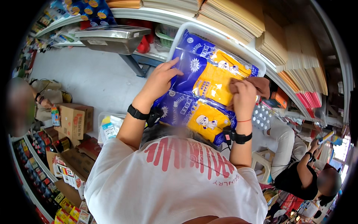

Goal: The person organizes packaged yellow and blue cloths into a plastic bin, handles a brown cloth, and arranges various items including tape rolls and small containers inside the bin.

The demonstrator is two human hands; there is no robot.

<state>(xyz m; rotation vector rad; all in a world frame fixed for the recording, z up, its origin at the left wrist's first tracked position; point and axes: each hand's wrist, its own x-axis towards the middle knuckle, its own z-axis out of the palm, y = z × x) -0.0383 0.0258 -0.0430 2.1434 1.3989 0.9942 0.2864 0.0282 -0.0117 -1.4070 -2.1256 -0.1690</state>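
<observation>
Several blue and yellow plastic packages of work gloves (218, 81) lie overlapping before me, partly in a white plastic basket (261, 67). My left hand (162, 75) rests at the left edge of the middle package, its fingers spread on the blue film and nothing gripped. My right hand (244, 92) holds a bunched brown cloth (260, 85) against the yellow right side of the same package. A nearer package (204, 120) lies against my body, below both hands.
Metal shelving with stacked paper envelopes (232, 19) runs behind the basket. A metal platform scale (112, 37) stands at the upper left. Cardboard boxes (70, 120) and one person are at left. Another person sits at right, near a plastic stool (261, 165).
</observation>
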